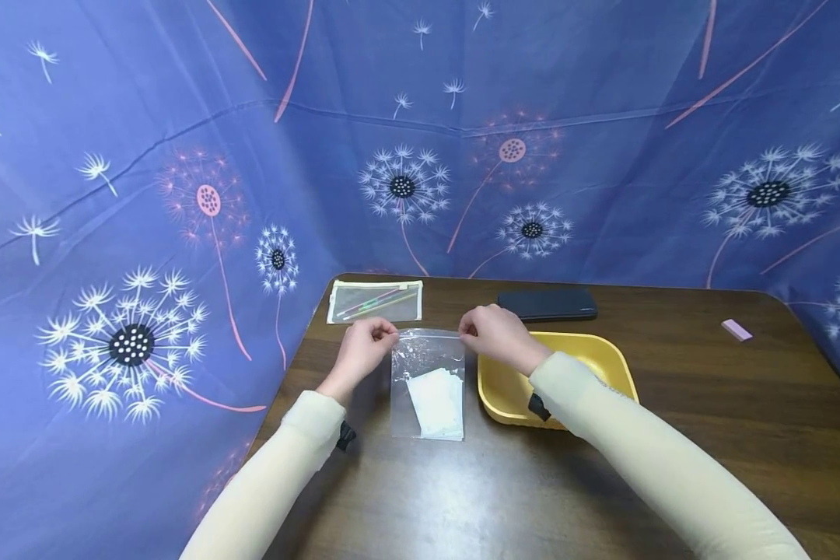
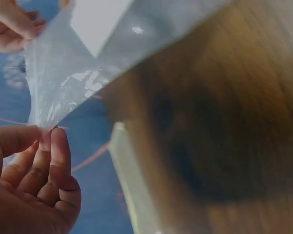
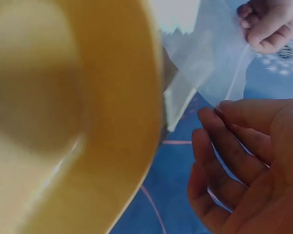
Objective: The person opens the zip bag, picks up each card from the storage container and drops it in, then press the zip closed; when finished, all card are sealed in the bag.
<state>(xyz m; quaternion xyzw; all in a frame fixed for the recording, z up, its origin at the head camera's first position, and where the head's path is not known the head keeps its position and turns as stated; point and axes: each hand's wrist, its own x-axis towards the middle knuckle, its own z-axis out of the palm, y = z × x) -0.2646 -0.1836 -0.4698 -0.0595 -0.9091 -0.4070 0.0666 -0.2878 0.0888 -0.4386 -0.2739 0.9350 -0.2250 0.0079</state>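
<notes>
Between both hands hangs a clear zip-top plastic bag (image 1: 407,404), with a stack of white paper pieces (image 1: 437,403) inside its lower part. My left hand (image 1: 362,350) pinches the bag's top left corner between thumb and fingertips, as the left wrist view shows up close at the left hand (image 2: 36,180). At the opposite top corner, my right hand (image 1: 498,334) pinches the bag with thumb and index finger; in the right wrist view the other fingers of the right hand (image 3: 249,156) are loosely bent. The zip strip runs along the top edge between the hands.
A yellow basin (image 1: 602,362) stands under the right forearm. Behind lie a mesh zip pouch (image 1: 343,299) with thin coloured sticks and a dark flat case (image 1: 549,303). A small pink block (image 1: 736,330) sits at the far right. Blue patterned cloth borders the wooden table (image 1: 714,420).
</notes>
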